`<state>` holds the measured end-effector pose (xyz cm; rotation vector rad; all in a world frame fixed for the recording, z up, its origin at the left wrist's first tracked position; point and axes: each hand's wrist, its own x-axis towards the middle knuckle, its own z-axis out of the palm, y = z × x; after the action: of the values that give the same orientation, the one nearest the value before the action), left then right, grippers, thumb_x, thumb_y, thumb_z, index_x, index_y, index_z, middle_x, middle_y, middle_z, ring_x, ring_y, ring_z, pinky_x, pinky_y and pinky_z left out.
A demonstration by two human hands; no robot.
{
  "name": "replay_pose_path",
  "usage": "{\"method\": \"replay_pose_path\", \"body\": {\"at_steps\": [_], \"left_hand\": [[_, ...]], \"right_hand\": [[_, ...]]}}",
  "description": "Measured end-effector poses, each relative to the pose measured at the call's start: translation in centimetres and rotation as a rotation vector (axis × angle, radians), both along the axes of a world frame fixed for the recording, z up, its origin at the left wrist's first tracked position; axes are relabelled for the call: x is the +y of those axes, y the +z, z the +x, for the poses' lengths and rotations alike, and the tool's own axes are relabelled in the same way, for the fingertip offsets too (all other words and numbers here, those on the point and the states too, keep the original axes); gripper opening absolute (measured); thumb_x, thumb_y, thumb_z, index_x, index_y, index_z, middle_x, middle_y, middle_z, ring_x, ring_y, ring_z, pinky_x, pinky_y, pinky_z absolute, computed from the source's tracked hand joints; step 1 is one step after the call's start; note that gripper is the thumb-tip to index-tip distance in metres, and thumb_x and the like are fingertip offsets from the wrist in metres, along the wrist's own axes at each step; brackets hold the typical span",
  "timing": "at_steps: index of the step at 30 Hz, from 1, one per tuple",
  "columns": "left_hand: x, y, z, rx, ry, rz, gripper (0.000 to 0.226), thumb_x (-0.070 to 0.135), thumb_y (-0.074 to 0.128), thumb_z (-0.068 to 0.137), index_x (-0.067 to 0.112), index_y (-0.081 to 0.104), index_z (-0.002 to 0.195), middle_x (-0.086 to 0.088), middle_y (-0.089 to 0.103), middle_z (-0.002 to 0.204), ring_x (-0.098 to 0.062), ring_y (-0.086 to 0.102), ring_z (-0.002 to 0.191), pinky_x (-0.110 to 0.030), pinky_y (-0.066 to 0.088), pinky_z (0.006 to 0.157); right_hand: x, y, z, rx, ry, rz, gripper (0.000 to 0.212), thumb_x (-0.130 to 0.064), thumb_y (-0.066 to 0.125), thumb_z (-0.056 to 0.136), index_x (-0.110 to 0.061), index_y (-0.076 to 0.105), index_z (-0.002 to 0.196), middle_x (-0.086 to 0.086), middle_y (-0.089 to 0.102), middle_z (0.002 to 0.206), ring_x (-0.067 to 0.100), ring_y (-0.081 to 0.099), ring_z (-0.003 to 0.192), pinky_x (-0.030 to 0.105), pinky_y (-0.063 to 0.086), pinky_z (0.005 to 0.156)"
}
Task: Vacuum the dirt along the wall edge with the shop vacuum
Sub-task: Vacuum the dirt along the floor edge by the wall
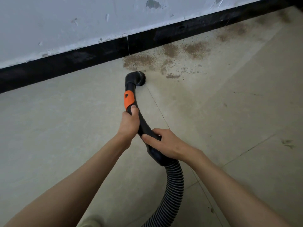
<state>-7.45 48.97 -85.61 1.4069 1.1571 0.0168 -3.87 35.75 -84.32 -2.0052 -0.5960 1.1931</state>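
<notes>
Both hands held the black wand (131,102) in the middle of the frame. The left hand (128,123) wrapped it below the orange band; the right hand (165,143) gripped lower, near the hose (173,185). The brush (141,77) touched the floor (65,128) beside the dirt (170,51) along the wall (65,22).
</notes>
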Motion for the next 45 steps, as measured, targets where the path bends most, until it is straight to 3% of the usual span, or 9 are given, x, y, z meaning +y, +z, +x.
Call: {"method": "replay_pose_path", "body": {"at_steps": [5, 9, 13, 19, 23, 28, 33, 39, 45], "left_hand": [[1.8, -0.2, -2.1, 0.018, 0.103, 0.032, 0.037, 0.039, 0.026, 0.100, 0.007, 0.041, 0.110, -0.004, 0.050, 0.084, -0.016, 0.052, 0.076, -0.034, 0.044, 0.074], [3.4, 0.0, -0.7, 0.046, 0.059, 0.053, 0.044, 0.040, 0.025, 0.100, 0.004, 0.042, 0.118, -0.008, 0.053, 0.094, -0.023, 0.054, 0.089, -0.036, 0.047, 0.081], [3.5, 0.0, 1.7, 0.038, 0.002, 0.038, 0.047, 0.040, 0.025, 0.100, 0.003, 0.041, 0.124, -0.013, 0.055, 0.105, -0.027, 0.055, 0.094, -0.040, 0.050, 0.087], [2.7, 0.3, 4.1, 0.005, -0.022, -0.049, 0.046, 0.041, 0.025, 0.100, 0.004, 0.040, 0.122, -0.006, 0.052, 0.089, -0.025, 0.056, 0.092, -0.040, 0.051, 0.088], [3.2, 0.4, 3.6, -0.005, 0.011, -0.032, 0.045, 0.041, 0.025, 0.100, 0.004, 0.041, 0.120, -0.009, 0.052, 0.097, -0.025, 0.055, 0.092, -0.038, 0.050, 0.085], [4.6, -0.6, 0.8, -0.009, 0.145, -0.012, 0.039, 0.041, 0.025, 0.100, 0.007, 0.042, 0.112, -0.004, 0.051, 0.085, -0.022, 0.054, 0.086, -0.037, 0.047, 0.080], [7.4, -0.4, 1.1, 0.037, 0.165, 0.027, 0.046, 0.040, 0.024, 0.101, 0.003, 0.042, 0.120, -0.007, 0.051, 0.090, -0.024, 0.053, 0.089, -0.034, 0.043, 0.075], [9.2, 1.0, 3.4, 0.095, 0.046, -0.052, 0.046, 0.037, 0.025, 0.101, 0.001, 0.042, 0.124, -0.012, 0.053, 0.096, -0.026, 0.055, 0.089, -0.035, 0.048, 0.073], [10.6, 3.3, 6.3, 0.135, -0.002, -0.086, 0.048, 0.038, 0.022, 0.101, 0.000, 0.042, 0.123, -0.014, 0.054, 0.099, -0.027, 0.056, 0.087, -0.035, 0.049, 0.067]], "right_hand": [[2.3, 0.1, -1.2, 0.038, 0.080, -0.001, 0.036, -0.047, 0.055, 0.091, -0.012, 0.061, 0.095, 0.001, 0.064, 0.082, 0.016, 0.062, 0.075, 0.029, 0.050, 0.071], [3.8, 0.1, -0.4, 0.041, 0.045, 0.021, 0.033, -0.047, 0.055, 0.091, -0.015, 0.058, 0.087, 0.001, 0.062, 0.080, 0.013, 0.060, 0.071, 0.026, 0.048, 0.066], [3.8, 0.1, 1.1, 0.001, -0.002, 0.031, 0.042, -0.047, 0.055, 0.092, -0.006, 0.060, 0.095, 0.004, 0.062, 0.080, 0.014, 0.060, 0.069, 0.029, 0.050, 0.067], [3.3, 0.4, 3.5, -0.032, -0.022, -0.019, 0.048, -0.047, 0.054, 0.091, 0.000, 0.060, 0.098, 0.006, 0.062, 0.082, 0.015, 0.060, 0.070, 0.029, 0.050, 0.068], [3.8, 0.8, 3.4, -0.017, -0.004, -0.022, 0.041, -0.047, 0.054, 0.091, -0.007, 0.059, 0.092, 0.004, 0.063, 0.081, 0.014, 0.061, 0.071, 0.027, 0.050, 0.068], [5.5, 0.6, 2.3, -0.045, 0.138, -0.041, 0.031, -0.048, 0.054, 0.091, -0.018, 0.057, 0.085, -0.002, 0.062, 0.079, 0.012, 0.061, 0.071, 0.023, 0.047, 0.065], [8.5, 0.3, 2.7, -0.023, 0.152, -0.024, 0.030, -0.047, 0.055, 0.091, -0.021, 0.055, 0.078, -0.003, 0.060, 0.076, 0.011, 0.058, 0.068, 0.022, 0.044, 0.062], [9.7, 1.0, 4.2, 0.046, 0.133, -0.045, 0.033, -0.047, 0.052, 0.093, -0.015, 0.058, 0.091, -0.001, 0.062, 0.081, 0.011, 0.059, 0.069, 0.019, 0.045, 0.061], [11.3, 3.8, 6.8, 0.067, 0.108, -0.091, 0.046, -0.048, 0.052, 0.094, -0.005, 0.062, 0.104, 0.006, 0.065, 0.092, 0.017, 0.062, 0.080, 0.030, 0.051, 0.077]]}}
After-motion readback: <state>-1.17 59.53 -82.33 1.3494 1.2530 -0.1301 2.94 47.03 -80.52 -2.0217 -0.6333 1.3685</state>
